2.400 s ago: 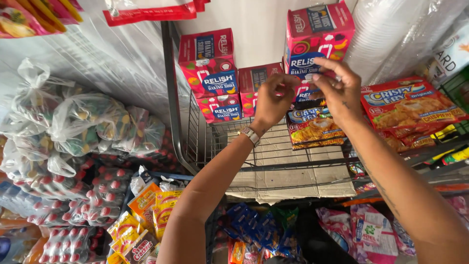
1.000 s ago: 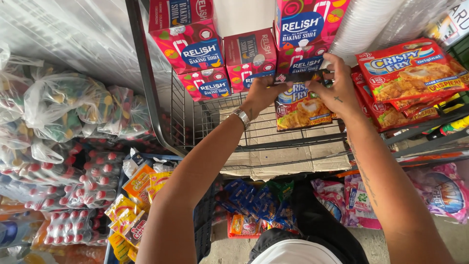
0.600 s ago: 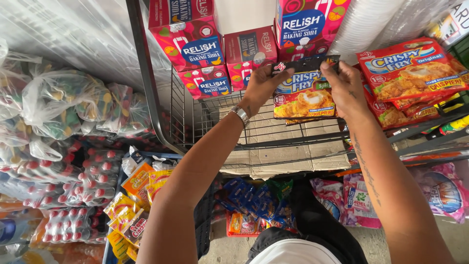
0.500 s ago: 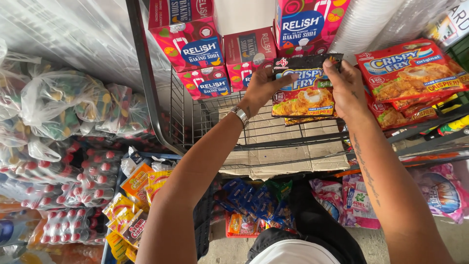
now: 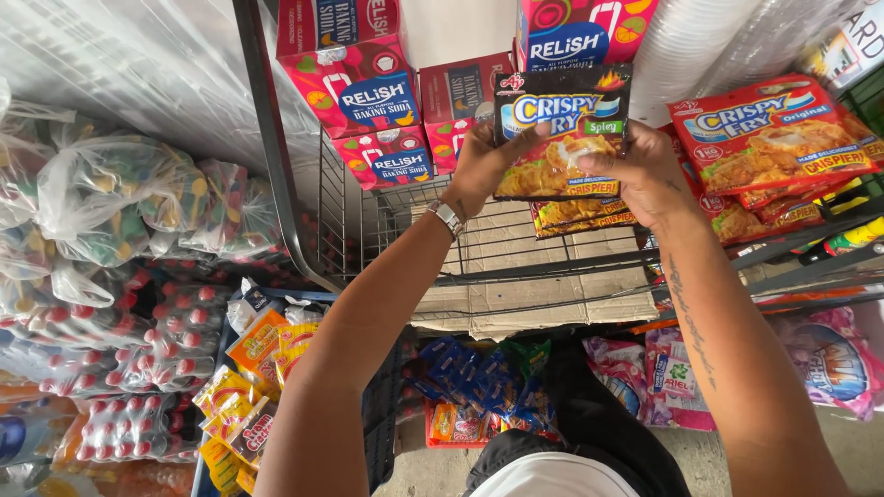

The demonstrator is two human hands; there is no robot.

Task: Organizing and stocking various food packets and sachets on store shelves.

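A dark breading-mix packet [image 5: 560,129] is held up in the upper centre of the frame, above the wire shelf [image 5: 516,248], by both hands. The left hand [image 5: 486,166] is closed on the packet's left edge, thumb laid across the printed front, fingers hidden behind. The right hand [image 5: 645,175] is pinched on the lower right edge, thumb in front.

Progress, judged: the packet is lifted clear of the shelf and not set down anywhere; it touches nothing but the hands. A few like packets [image 5: 580,213] are seen lying flat on the cardboard liner [image 5: 543,294] just below it. The handling of this packet is therefore taken as mid-way, with placement left to do.

Orientation: the printed face is turned toward the camera, top edge toward the top of the frame, lettering reading upright. The outline is nearly square; the long axis is judged roughly vertical in the frame, tilted slightly clockwise. It cannot be told whether one packet or several are held.

Nearby: red baking-soda boxes [image 5: 364,92] at upper left of the shelf, a stack of red breading-mix packets [image 5: 769,138] at right.
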